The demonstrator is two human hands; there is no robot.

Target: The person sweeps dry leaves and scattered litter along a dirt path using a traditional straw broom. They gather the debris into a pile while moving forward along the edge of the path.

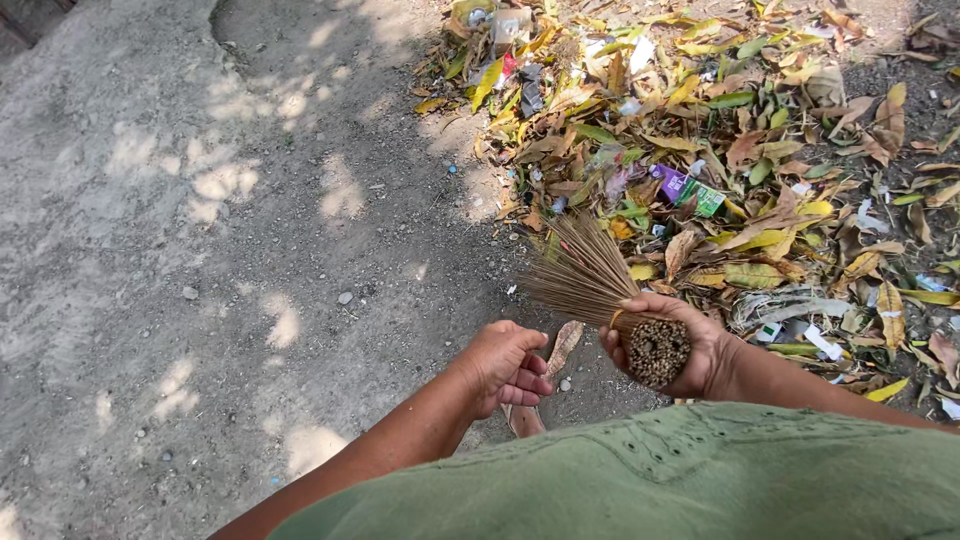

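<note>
We look down on bare, sandy ground [200, 250] dappled with patches of sunlight, with small stones scattered over it. Our right hand [680, 345] is wrapped firmly around the bound end of a stick broom [600, 285], a bundle of thin brown twigs. The cut butt of the bundle faces us, showing the round ends of the twigs packed tight, and the bristles fan out away from us, up and to the left, toward the near edge of a litter pile. The broom is held off the ground, in front of our body.

Our left hand [505, 365] is just to the left of the broom, near it but not touching. Its fingers are curled loosely inward toward the palm, holding nothing that we can make out.

On the far right lies a wide heap of dry leaves [720, 150], brown, yellow and some green, mixed with bits of rubbish: a purple wrapper [670, 182], a green wrapper [709, 200] just beside it, and scraps of white paper [825, 343]. One long brown leaf [563, 345] lies alone on the ground between our two hands. At the near edge of the view we see our green shirt [680, 480].
</note>
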